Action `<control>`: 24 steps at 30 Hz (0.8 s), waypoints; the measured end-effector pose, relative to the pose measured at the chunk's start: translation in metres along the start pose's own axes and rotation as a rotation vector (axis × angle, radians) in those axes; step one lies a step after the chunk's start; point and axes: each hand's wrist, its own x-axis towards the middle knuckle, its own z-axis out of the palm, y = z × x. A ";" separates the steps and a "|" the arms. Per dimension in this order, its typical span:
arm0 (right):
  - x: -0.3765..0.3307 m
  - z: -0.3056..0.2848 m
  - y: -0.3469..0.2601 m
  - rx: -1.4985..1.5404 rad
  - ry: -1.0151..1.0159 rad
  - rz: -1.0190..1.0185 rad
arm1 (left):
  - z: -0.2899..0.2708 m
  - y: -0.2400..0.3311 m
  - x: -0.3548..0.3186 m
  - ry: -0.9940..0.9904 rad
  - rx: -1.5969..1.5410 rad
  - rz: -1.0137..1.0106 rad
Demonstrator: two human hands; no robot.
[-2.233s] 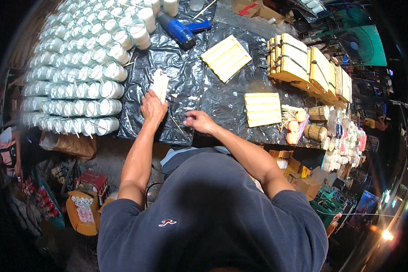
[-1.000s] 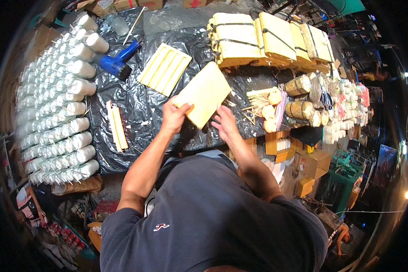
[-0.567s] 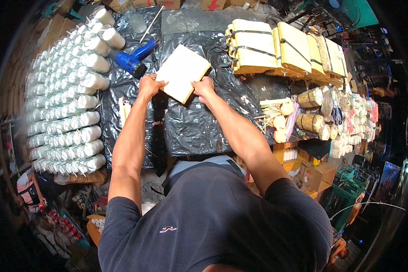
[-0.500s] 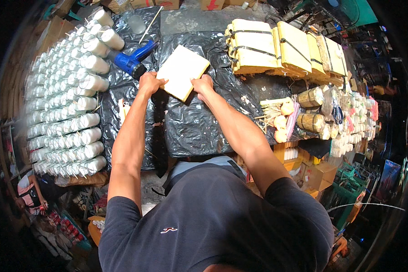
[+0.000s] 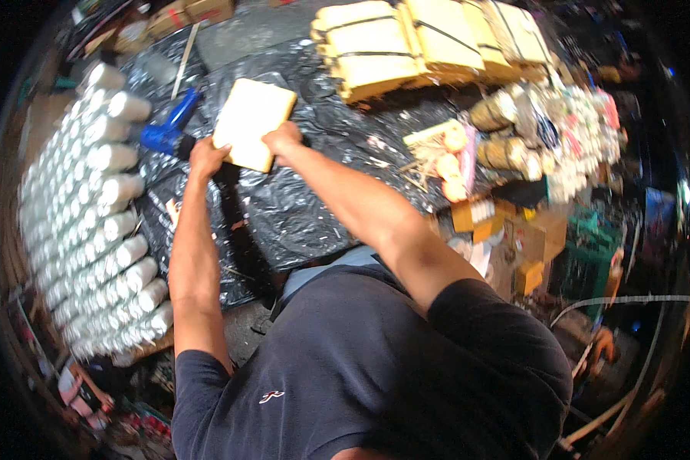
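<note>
1. Pale yellow rectangular slab [image 5: 251, 119] is in my 2 hands, left of center, over the black plastic sheet [image 5: 307, 203]; can't tell if it rests there or is held just above. Top face washed out by light.
2. My left hand [image 5: 207, 158] pinches the slab's lower left edge, thumb toward the top face, other fingers mostly hidden.
3. My right hand [image 5: 284, 142] pinches the right edge, fingers curled, hands well apart.
4. Both arms reach forward, bare below dark sleeves.
5. Blue heat gun [image 5: 157, 138] lies left of the slab, black nozzle just beside my left hand.
6. Long thin stick [image 5: 185, 60] lies beyond the heat gun.
7. Rows of white jars [image 5: 96, 222] fill the left side, blurred.
8. Small pale strip [image 5: 174, 211], partly hidden by my left forearm.
9. Strapped yellow slabs [image 5: 372, 46] stacked at upper right, dark bands around them, well apart from mine.
10. Thin sticks [image 5: 429, 146] and peach balls [image 5: 454, 138] lie together to the right, near 2 brownish bundles [image 5: 492, 113].
11. Cardboard boxes [image 5: 543, 234] sit past the sheet's right end.
</note>
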 end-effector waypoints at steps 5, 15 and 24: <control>0.004 -0.011 0.003 0.277 0.019 0.208 | -0.011 0.052 -0.012 -0.214 -0.332 -0.161; -0.111 -0.083 0.093 0.975 -0.546 0.179 | -0.012 0.085 -0.161 -0.274 -0.762 -0.293; -0.124 -0.221 0.144 -0.401 -0.004 -0.435 | -0.006 0.129 -0.219 -0.247 -0.526 0.033</control>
